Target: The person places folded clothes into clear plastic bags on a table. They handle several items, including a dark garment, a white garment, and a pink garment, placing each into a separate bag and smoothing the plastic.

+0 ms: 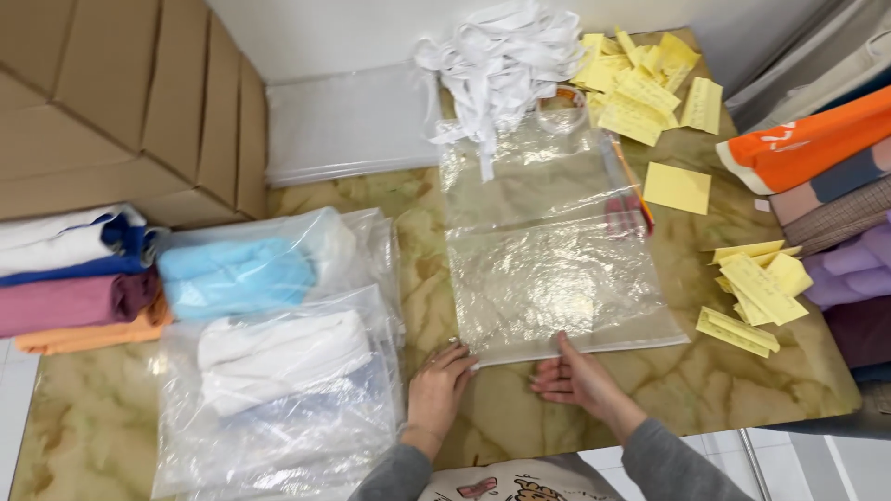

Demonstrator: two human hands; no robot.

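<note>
Both hands, left (436, 385) and right (571, 378), touch the clear bag's (557, 269) near edge.

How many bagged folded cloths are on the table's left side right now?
2: a light blue bagged cloth behind, and a white bagged cloth in front, just left of the left hand. More could lie hidden under these bags.

Brown cardboard boxes (130, 102) upper left; clear plastic bags of folded cloth (278, 371) lower left; empty clear bags (548, 269) at centre; yellow paper slips (640, 88) upper right and at right (756, 292).
</note>
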